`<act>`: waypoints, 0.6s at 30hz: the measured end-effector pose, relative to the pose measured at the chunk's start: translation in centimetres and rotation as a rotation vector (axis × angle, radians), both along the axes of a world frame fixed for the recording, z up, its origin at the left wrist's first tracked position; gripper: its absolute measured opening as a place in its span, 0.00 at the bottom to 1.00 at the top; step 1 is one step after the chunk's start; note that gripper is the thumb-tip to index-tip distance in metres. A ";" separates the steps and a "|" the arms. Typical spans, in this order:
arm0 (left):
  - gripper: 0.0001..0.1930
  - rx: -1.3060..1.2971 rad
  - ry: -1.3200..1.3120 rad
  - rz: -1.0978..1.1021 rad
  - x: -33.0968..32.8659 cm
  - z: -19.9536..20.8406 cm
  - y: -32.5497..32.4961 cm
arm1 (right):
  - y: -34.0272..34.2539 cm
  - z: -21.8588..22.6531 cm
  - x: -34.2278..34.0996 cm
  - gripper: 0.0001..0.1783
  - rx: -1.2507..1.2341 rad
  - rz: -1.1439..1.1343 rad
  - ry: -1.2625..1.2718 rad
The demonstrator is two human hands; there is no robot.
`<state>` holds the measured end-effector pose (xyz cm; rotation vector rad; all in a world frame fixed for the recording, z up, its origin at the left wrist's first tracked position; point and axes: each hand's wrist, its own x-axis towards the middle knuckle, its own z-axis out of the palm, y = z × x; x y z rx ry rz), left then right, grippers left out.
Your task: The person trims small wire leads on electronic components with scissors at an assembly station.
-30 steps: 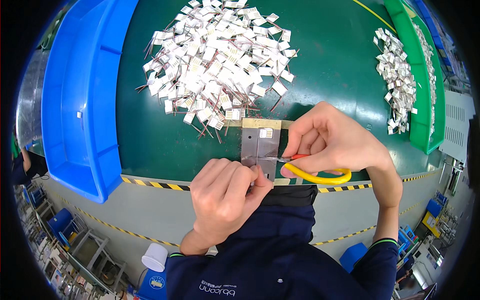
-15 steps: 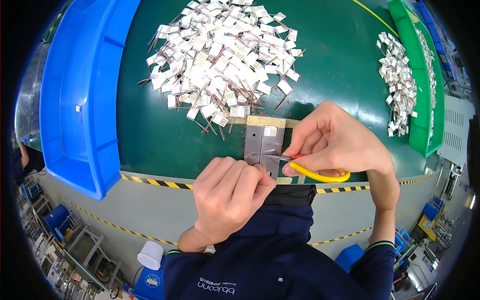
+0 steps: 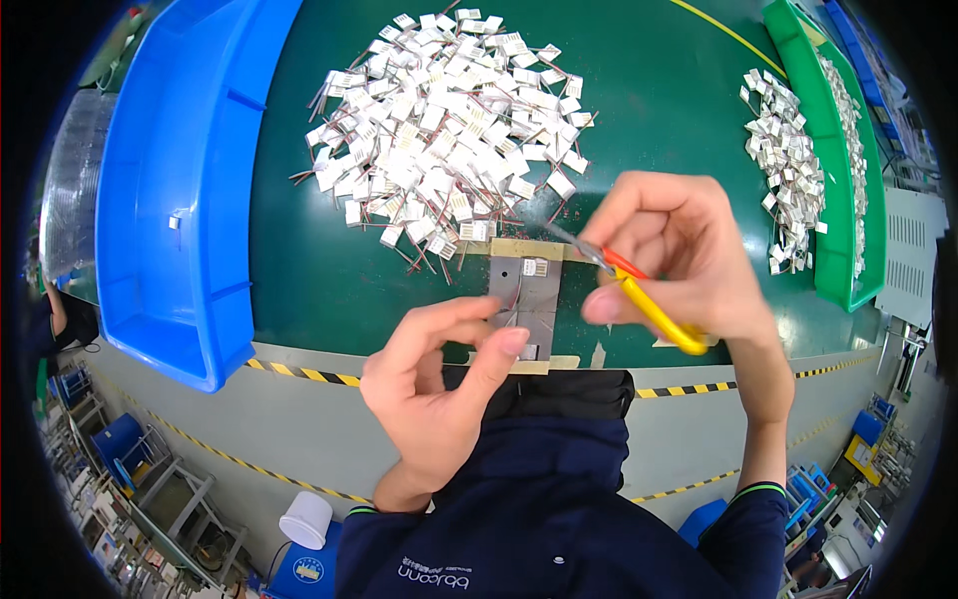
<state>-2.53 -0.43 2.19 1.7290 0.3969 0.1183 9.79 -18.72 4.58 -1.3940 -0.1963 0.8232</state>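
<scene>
My right hand [image 3: 689, 260] holds slim, pointed scissors [image 3: 654, 304] with yellow and red handles, raised over the table right of a grey metal plate [image 3: 539, 299]. Tape fixes the plate at its far and near edges. A small white connector [image 3: 536, 268] with striped contacts lies on its far part, thin wires [image 3: 516, 299] trailing toward me. Beside the near left part of the plate is my left hand [image 3: 439, 369], its thumb and forefinger apart around the wire ends. No grip on the wires shows.
A large heap of white connectors with wires [image 3: 449, 130] lies beyond the plate. At left stands a blue bin [image 3: 180, 290] with one small white piece inside. More connectors [image 3: 788, 170] lie at right beside a green tray [image 3: 863, 285]. Striped tape [image 3: 309, 374] marks the near edge.
My right hand has lifted the scissors away from the plate, their tips now pointing up-left. My left hand has moved slightly left and its closed fingers have spread apart.
</scene>
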 end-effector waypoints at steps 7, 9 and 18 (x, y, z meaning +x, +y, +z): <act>0.05 -0.408 -0.358 0.163 1.6 -1.5 -2.0 | 1.9 -1.8 -2.9 0.25 0.181 -0.012 -0.093; 0.03 -0.347 -0.366 0.189 1.7 -1.3 -2.8 | 1.7 -1.3 -2.7 0.22 0.188 -0.020 0.039; 0.05 -0.456 -0.354 0.178 1.7 -1.3 -3.4 | 1.8 -2.0 -2.7 0.26 0.197 -0.159 -0.060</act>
